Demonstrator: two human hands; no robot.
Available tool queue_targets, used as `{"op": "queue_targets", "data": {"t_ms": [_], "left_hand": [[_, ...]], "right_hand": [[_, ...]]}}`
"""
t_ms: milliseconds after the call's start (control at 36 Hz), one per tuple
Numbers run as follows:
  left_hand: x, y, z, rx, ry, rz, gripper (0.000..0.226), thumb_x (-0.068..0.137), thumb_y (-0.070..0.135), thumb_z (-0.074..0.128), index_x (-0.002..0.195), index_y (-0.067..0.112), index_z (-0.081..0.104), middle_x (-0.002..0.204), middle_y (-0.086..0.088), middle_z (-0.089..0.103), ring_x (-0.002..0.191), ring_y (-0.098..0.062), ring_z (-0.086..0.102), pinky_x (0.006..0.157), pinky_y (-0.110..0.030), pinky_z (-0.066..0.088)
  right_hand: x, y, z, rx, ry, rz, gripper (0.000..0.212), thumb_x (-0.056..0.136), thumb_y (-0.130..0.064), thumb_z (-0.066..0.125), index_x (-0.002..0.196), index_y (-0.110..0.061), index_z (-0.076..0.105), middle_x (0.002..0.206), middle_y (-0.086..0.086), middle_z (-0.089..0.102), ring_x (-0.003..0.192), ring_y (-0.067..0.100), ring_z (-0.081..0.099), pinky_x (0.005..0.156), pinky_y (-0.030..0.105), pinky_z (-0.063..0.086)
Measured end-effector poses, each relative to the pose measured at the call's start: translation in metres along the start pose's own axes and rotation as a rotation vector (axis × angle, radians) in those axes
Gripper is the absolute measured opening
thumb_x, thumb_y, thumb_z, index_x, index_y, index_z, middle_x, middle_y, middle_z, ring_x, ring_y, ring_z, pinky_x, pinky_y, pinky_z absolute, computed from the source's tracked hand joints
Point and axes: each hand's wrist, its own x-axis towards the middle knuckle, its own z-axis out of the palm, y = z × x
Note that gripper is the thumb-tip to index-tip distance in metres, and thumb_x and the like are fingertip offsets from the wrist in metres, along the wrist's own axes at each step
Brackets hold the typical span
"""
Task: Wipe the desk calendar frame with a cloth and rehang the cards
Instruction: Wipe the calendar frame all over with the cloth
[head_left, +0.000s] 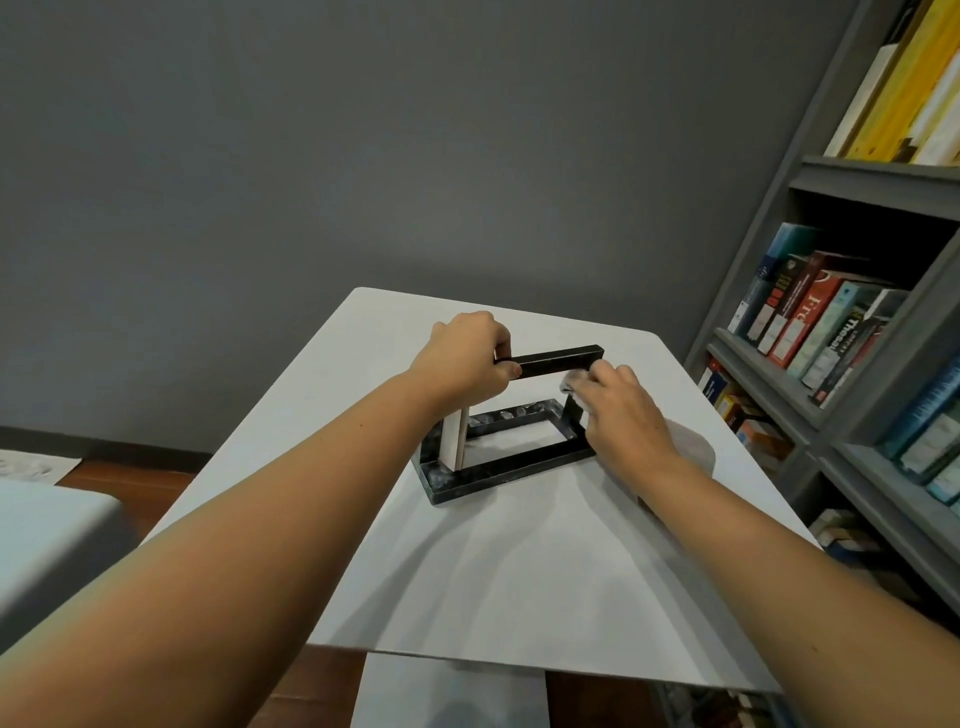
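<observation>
A single head-worn wide-angle camera is looking forward and steeply down onto the white desk (519, 561), sitting close above its near edge. It is facing the grey wall (363, 156) beyond the desk, and the bookshelf (852, 332) is filling the frame right of the desk

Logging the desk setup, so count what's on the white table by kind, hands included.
Black frame: 1
Cloth: 1
Card stack: 1
Hands: 2, left hand, right hand
Total: 5
</observation>
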Motion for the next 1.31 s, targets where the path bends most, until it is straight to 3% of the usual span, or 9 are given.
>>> {"op": "queue_targets", "data": {"t_ms": [167, 361, 472, 694, 861, 1056, 1139, 1194, 1306], "left_hand": [[0.001, 0.002, 0.002, -0.016, 0.008, -0.027, 0.018, 0.089, 0.025, 0.06, 0.089, 0.009, 0.066, 0.081, 0.001, 0.047, 0.08, -0.02, 0.045, 0.077, -0.03, 0.032], [0.002, 0.001, 0.002, -0.034, -0.003, -0.05, 0.016, 0.088, 0.025, 0.061, 0.087, 0.01, 0.066, 0.081, 0.001, 0.05, 0.081, -0.02, 0.046, 0.079, -0.03, 0.033], [0.003, 0.0, 0.002, -0.04, -0.015, -0.053, 0.015, 0.088, 0.026, 0.062, 0.084, 0.012, 0.064, 0.081, 0.001, 0.049, 0.082, -0.021, 0.046, 0.078, -0.03, 0.033], [0.004, 0.0, 0.003, -0.075, -0.023, -0.068, 0.014, 0.087, 0.025, 0.063, 0.081, 0.012, 0.064, 0.082, -0.002, 0.051, 0.082, -0.021, 0.048, 0.074, -0.03, 0.036], [0.005, 0.0, 0.003, -0.08, -0.025, -0.073, 0.017, 0.087, 0.025, 0.064, 0.084, 0.009, 0.066, 0.083, -0.004, 0.054, 0.078, -0.021, 0.051, 0.068, -0.027, 0.037], [0.002, 0.001, -0.002, -0.066, -0.027, -0.057, 0.018, 0.087, 0.025, 0.064, 0.085, 0.007, 0.066, 0.077, -0.003, 0.053, 0.071, -0.018, 0.049, 0.058, -0.024, 0.033], [-0.001, 0.0, -0.003, -0.046, -0.018, -0.014, 0.019, 0.087, 0.025, 0.064, 0.088, 0.006, 0.068, 0.078, -0.003, 0.053, 0.072, -0.018, 0.049, 0.06, -0.024, 0.033], [-0.003, -0.001, -0.003, -0.031, -0.006, 0.011, 0.02, 0.087, 0.026, 0.063, 0.089, 0.007, 0.069, 0.081, -0.002, 0.051, 0.076, -0.017, 0.047, 0.065, -0.025, 0.033], [-0.005, -0.004, -0.003, 0.031, 0.014, 0.051, 0.023, 0.088, 0.032, 0.061, 0.093, 0.011, 0.07, 0.084, 0.001, 0.048, 0.083, -0.018, 0.049, 0.07, -0.028, 0.034]], "right_hand": [[-0.01, -0.012, 0.014, -0.096, -0.268, 0.047, 0.04, 0.086, 0.003, 0.042, 0.119, -0.013, 0.058, 0.114, 0.005, 0.051, 0.104, 0.024, 0.043, 0.071, 0.026, 0.026], [0.017, 0.011, -0.007, 0.055, -0.6, 0.297, 0.026, 0.09, -0.016, 0.051, 0.108, -0.015, 0.069, 0.105, 0.005, 0.06, 0.103, 0.026, 0.057, 0.084, 0.031, 0.047], [0.012, 0.02, -0.019, 0.177, -0.457, 0.368, 0.027, 0.09, -0.028, 0.055, 0.099, -0.007, 0.07, 0.105, 0.01, 0.066, 0.1, 0.028, 0.058, 0.082, 0.031, 0.046], [-0.025, 0.005, 0.014, 0.187, -0.267, 0.237, 0.02, 0.086, 0.007, 0.043, 0.092, 0.005, 0.062, 0.075, -0.007, 0.03, 0.092, 0.025, 0.048, 0.068, 0.026, 0.034], [-0.035, -0.026, 0.009, 0.138, -0.279, 0.112, 0.033, 0.09, -0.003, 0.047, 0.122, -0.002, 0.055, 0.117, 0.01, 0.046, 0.114, 0.026, 0.045, 0.088, 0.028, 0.038], [-0.034, -0.078, 0.012, 0.103, -0.342, -0.047, 0.035, 0.085, 0.006, 0.045, 0.116, -0.001, 0.059, 0.113, 0.011, 0.045, 0.108, 0.03, 0.048, 0.078, 0.032, 0.041], [-0.028, -0.066, 0.005, 0.189, -0.414, -0.025, 0.019, 0.086, 0.001, 0.047, 0.085, -0.011, 0.062, 0.1, 0.004, 0.039, 0.097, 0.025, 0.049, 0.072, 0.029, 0.038], [-0.023, -0.047, -0.001, 0.211, -0.423, 0.058, 0.03, 0.085, 0.0, 0.049, 0.061, -0.017, 0.043, 0.097, 0.002, 0.039, 0.094, 0.025, 0.05, 0.071, 0.026, 0.037], [-0.02, -0.032, -0.004, 0.158, -0.426, 0.097, 0.032, 0.088, -0.002, 0.046, 0.059, -0.011, 0.037, 0.111, 0.01, 0.047, 0.111, 0.031, 0.052, 0.079, 0.03, 0.044]]}}
